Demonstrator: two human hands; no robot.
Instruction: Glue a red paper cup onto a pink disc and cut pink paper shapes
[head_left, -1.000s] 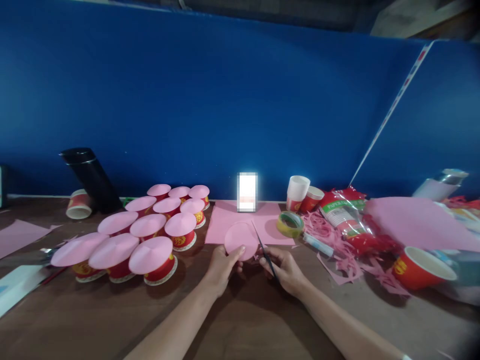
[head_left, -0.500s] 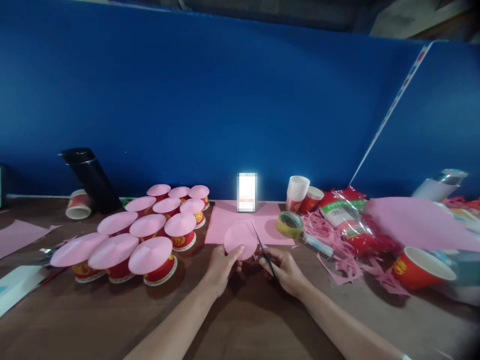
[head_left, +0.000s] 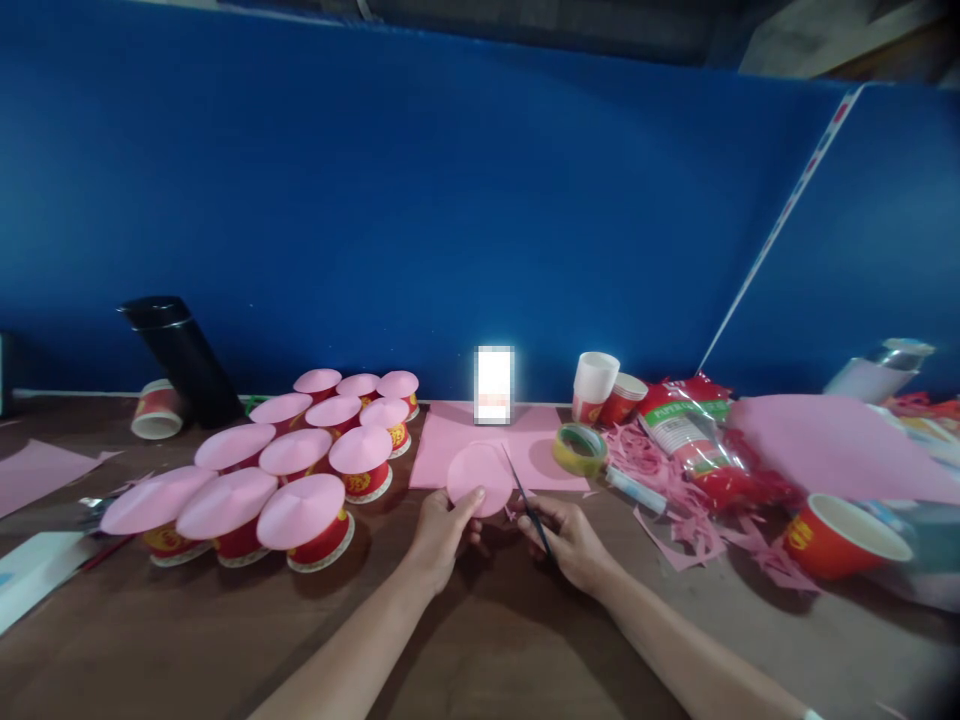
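Observation:
Between thumb and fingers my left hand pinches a round pink paper disc by its near edge. My right hand is closed around a pair of dark scissors, whose blades point away from me beside the disc's right edge. Small pink scraps lie near the blades. Behind the disc a flat pink paper sheet rests on the table. To the left stand rows of upside-down red paper cups, each topped with a shallow pink paper cone.
Right of the sheet are a tape roll, stacked paper cups, pink shreds, a red plastic packet and a red cup. A black flask leans at the back left. A pixelated bright screen stands against the blue wall.
The paper disc and my left hand have shifted very slightly. The scissors and my right hand stay almost in the same spot.

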